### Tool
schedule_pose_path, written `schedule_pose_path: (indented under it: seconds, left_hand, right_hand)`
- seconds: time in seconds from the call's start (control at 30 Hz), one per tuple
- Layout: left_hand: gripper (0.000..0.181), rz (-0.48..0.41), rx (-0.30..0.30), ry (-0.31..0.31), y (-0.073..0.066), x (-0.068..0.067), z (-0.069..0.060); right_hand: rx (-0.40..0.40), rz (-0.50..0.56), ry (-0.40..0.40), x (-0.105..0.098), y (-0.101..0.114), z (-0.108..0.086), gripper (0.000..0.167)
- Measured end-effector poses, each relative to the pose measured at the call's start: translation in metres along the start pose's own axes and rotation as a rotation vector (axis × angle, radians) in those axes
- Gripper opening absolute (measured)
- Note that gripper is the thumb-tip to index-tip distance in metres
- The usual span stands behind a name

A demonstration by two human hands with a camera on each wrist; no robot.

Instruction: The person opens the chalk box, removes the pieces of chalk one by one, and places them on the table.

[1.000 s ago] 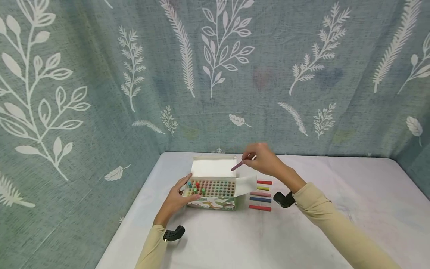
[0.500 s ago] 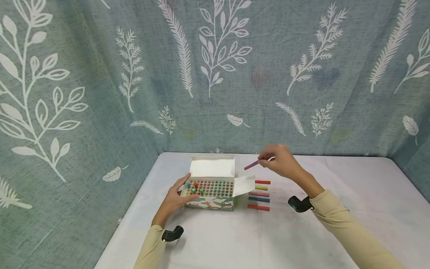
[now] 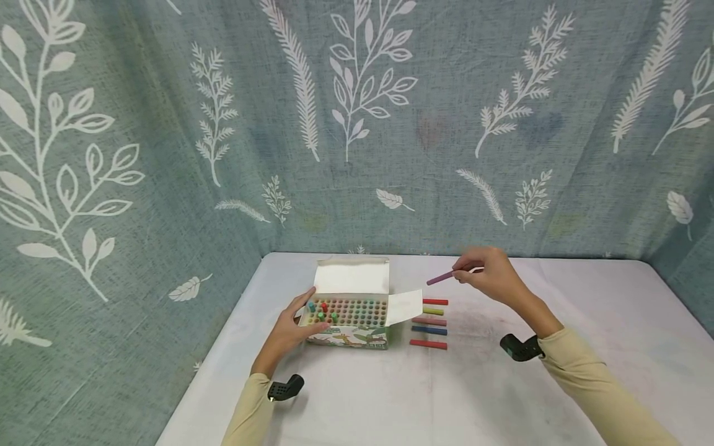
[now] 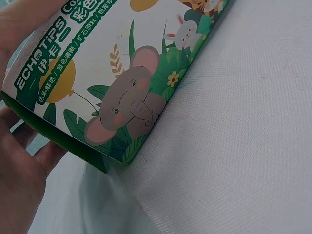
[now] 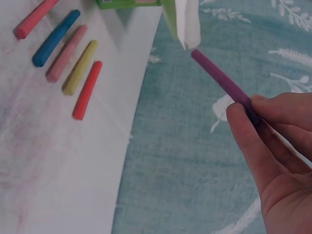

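In the head view my right hand (image 3: 491, 275) pinches a purple chalk stick (image 3: 439, 278) by one end, held above the table to the right of the chalk box. The right wrist view shows this purple stick (image 5: 222, 78) between thumb and fingertips, its free end pointing away. My left hand (image 3: 289, 331) grips the left end of the chalk box (image 3: 348, 337), whose lid and side flap stand open. Thumb and fingers lie on either side of the printed carton (image 4: 126, 92) in the left wrist view. Several chalks poke up from the box's holes at its left.
Right of the box lies a column of loose chalks: a red one (image 3: 435, 302), a yellow one (image 3: 432, 311), a pink one (image 3: 429, 321), a blue one (image 3: 429, 331) and another red one (image 3: 428, 344). A patterned curtain (image 3: 357, 186) hangs behind the white table (image 3: 357, 396).
My right hand has moved right, away from the open box, with the purple chalk still pinched. The left hand keeps its hold on the box.
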State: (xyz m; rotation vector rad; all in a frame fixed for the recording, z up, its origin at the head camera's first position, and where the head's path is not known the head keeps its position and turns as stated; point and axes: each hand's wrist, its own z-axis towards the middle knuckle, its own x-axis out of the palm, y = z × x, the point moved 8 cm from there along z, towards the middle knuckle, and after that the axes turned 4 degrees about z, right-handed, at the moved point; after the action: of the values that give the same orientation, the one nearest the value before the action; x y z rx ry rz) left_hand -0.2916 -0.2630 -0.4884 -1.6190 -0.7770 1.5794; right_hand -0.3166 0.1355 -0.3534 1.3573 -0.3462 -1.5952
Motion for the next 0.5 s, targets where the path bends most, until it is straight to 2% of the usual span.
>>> schedule_pose_path:
  seconds: [0.13, 0.5]
  left_hand:
    - [0.088, 0.001, -0.002, -0.002, 0.002, -0.001, 0.0]
    - [0.088, -0.015, -0.005, -0.001, 0.004, 0.0, 0.001]
  right_hand:
    - [0.026, -0.004, -0.012, -0.003, -0.012, -0.006, 0.006]
    - [0.14, 0.074, -0.054, -0.009, -0.055, -0.026, 0.011]
